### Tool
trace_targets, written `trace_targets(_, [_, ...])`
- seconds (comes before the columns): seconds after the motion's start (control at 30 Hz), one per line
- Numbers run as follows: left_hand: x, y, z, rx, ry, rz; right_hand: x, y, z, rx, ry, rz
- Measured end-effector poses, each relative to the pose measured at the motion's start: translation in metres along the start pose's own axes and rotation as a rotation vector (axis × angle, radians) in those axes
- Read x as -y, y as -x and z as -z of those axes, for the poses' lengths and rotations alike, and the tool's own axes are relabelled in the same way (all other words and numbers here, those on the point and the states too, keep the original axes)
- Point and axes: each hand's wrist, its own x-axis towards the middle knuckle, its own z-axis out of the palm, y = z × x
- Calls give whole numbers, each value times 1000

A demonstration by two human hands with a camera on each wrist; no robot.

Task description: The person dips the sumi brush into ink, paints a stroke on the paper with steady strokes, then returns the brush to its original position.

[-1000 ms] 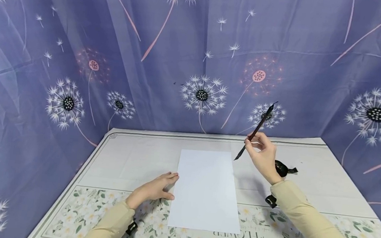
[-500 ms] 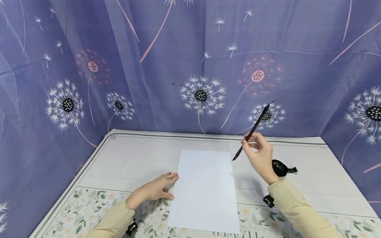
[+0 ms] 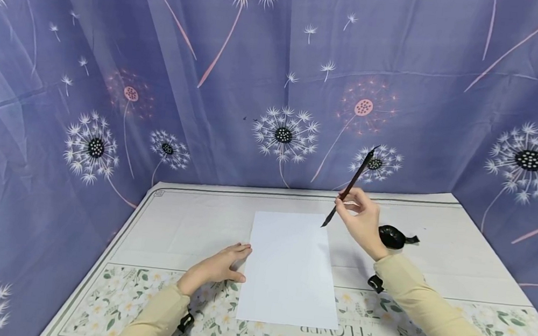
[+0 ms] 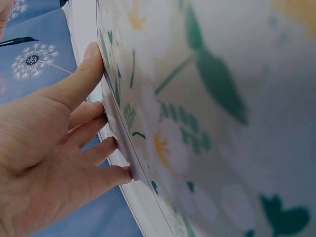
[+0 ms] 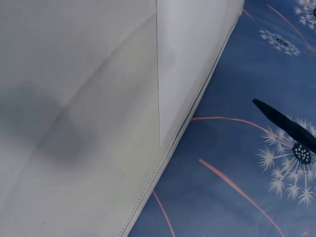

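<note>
Brush (image 3: 359, 172) held up in our right hand (image 3: 362, 220), we pinch it near the middle with fingers and thumb, and it leans with its tip pointing down by the top right corner of the white paper (image 3: 290, 273), though we cannot tell if the tip touches. Our left hand (image 3: 219, 263) has its fingers spread apart, with their ends at the left edge of the paper, which lies flat on the surface (image 3: 185, 225). By our right wrist we see a round black thing (image 3: 391, 237) on the surface, and behind it all hangs a purple curtain (image 3: 219, 76) with dandelions.
</note>
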Motion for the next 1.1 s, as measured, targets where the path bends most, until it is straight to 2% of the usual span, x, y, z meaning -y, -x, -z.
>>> trace_targets(0.4, [1, -1, 0, -2, 4, -1, 3, 2, -8, 17, -9, -17])
trace_targets(0.8, [3, -1, -1, -8, -3, -5, 6, 5, -14, 63, -8, -82])
trace_targets(1.1, [1, 4, 0, -13, 7, -71, 10, 6, -18, 90, 7, -83])
